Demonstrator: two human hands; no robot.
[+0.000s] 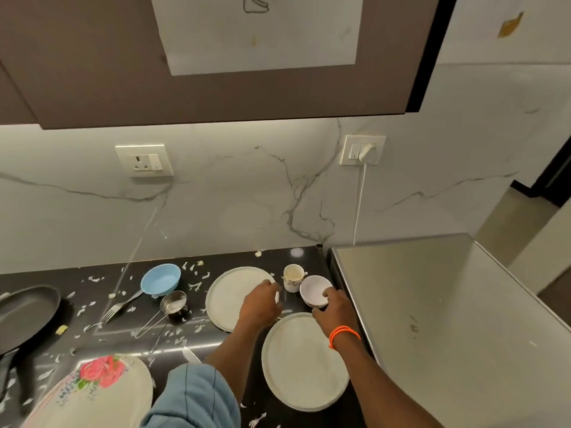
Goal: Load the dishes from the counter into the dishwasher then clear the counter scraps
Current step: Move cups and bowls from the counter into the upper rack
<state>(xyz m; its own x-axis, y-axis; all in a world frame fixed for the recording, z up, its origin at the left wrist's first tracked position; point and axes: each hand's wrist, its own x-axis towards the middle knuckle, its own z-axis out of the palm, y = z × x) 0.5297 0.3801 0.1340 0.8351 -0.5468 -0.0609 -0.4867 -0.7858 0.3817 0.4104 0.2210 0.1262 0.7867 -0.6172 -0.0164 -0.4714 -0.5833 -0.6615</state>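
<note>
Hands at the dishes on our worktop (234, 344)
Our right hand (335, 310) has its grip curled on the white bowl (313, 288) at 1 o'clock; left hand (261, 304) grips the far plate (227, 296) rim

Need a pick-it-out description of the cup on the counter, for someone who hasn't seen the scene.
Start at the steel appliance top on the right of the black counter. Just left of its far corner stands the cup, behind the small white bowl that the right hand grips. It alone is tall and narrow, with a dark pattern outside.
</note>
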